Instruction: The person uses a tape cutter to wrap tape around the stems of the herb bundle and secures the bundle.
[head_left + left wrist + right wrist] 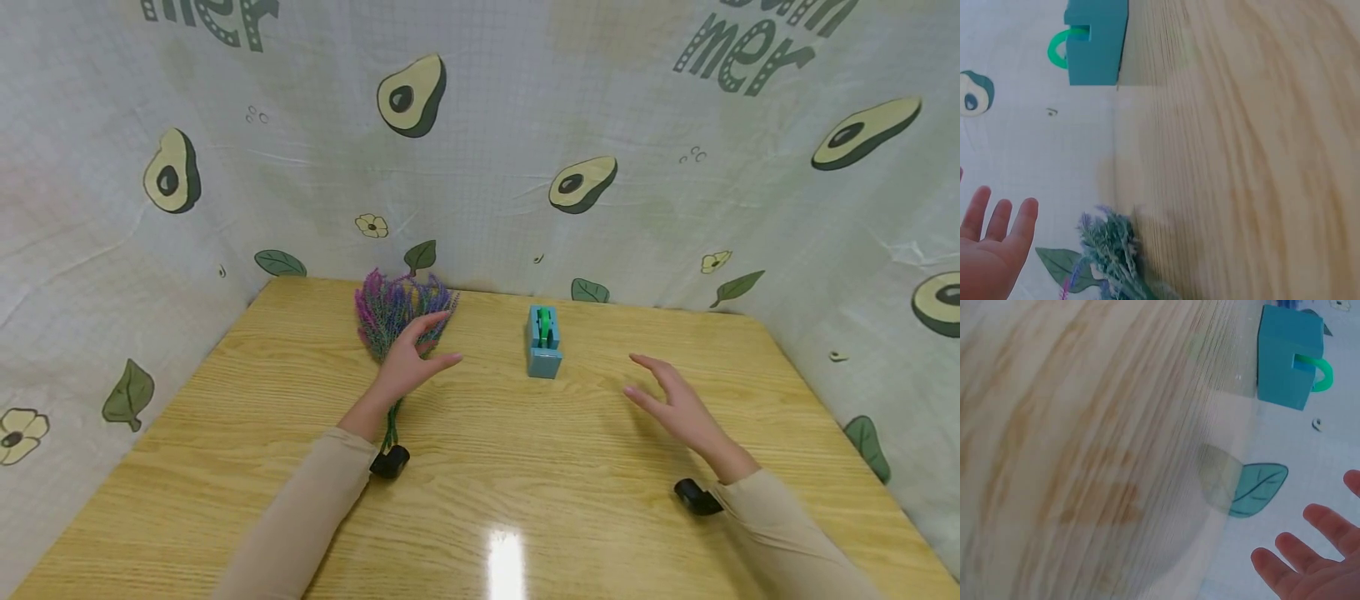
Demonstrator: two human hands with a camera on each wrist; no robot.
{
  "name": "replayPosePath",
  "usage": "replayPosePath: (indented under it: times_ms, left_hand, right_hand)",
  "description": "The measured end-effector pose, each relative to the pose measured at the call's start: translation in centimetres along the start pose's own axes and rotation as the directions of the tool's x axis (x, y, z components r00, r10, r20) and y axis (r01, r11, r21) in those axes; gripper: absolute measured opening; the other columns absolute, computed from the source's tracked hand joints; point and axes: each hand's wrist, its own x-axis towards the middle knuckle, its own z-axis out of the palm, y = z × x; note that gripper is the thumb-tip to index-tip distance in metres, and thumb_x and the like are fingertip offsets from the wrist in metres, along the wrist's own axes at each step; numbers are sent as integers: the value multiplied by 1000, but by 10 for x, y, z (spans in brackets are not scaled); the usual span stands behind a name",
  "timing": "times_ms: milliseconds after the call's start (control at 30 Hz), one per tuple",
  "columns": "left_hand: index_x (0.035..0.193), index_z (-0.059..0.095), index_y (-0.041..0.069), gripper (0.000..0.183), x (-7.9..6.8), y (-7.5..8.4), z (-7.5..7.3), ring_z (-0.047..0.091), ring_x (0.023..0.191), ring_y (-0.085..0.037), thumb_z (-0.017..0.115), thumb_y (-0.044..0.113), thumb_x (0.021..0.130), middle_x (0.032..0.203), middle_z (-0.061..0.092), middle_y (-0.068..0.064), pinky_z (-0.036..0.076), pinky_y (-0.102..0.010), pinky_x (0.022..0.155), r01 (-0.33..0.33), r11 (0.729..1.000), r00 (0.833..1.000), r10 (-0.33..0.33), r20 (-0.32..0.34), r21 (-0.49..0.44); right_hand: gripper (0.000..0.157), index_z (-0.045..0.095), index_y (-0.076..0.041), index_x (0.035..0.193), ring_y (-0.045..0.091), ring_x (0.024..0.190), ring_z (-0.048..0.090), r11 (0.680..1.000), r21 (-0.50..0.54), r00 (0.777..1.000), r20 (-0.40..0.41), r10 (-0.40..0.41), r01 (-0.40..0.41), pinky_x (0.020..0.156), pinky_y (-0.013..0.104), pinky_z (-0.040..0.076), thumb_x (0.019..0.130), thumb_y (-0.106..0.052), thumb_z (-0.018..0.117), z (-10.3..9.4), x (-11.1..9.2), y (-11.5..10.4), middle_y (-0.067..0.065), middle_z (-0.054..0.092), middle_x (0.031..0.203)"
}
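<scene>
The bunch of flowers (372, 308), lying on the table (525, 454) nearest the left hand (405, 362), looks light and springy, best gathered by its thin green stems so the pink and purple sprigs aren't crushed. Between the hands stands a boxy blue dispenser (544, 365) with a green ring (544, 321), seemingly stiff and smooth, easiest held by its sides. The left hand and right hand (678, 408) are both empty, thumbs wide of the fingers.

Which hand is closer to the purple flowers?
Left. In the head view, the left hand overlaps the purple flowers; the right hand is well off to their right, beyond the blue tape dispenser.
</scene>
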Motion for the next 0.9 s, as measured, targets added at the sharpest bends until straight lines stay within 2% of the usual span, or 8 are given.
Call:
replayPosePath:
  times_ms: [100, 367, 600, 900]
  left_hand:
    - [139, 41, 8, 65, 9, -16, 5, 28, 132, -33, 73, 15, 83, 143, 34, -13, 32, -48, 103, -4, 1000, 1000, 4, -2, -23]
    - [137, 45, 14, 62, 17, -18, 17, 33, 130, -24, 74, 18, 82, 140, 39, -7, 37, -42, 101, 3, 999, 1000, -2, 13, -32]
    - [136, 46, 12, 61, 25, -19, 28, 35, 129, -24, 73, 13, 82, 140, 40, -7, 38, -40, 100, 25, 998, 999, -23, 36, -56]
    - [135, 48, 15, 58, 34, -19, 39, 39, 127, -26, 73, 16, 82, 137, 43, -5, 40, -37, 98, 75, 996, 995, -71, 70, -49]
  right_hand:
    - [60, 32, -1, 143, 44, 129, 26, 1000, 15, 1000, 1, -11, 11, 97, 63, 25, 95, -28, 56, 3, 2, -3, 24, 31, 141]
    - [59, 33, 0, 142, 41, 130, 27, 999, 34, 1000, 8, -18, 17, 99, 59, 27, 95, -26, 57, 10, 8, -6, 24, 32, 141]
    - [60, 34, -1, 142, 43, 130, 26, 998, 68, 1000, 14, -17, 16, 100, 59, 26, 94, -27, 58, 15, 14, -9, 23, 32, 142]
    - [59, 35, -1, 141, 43, 128, 27, 995, 98, 1000, 19, -13, 11, 100, 59, 27, 94, -28, 58, 23, 23, -17, 23, 34, 140]
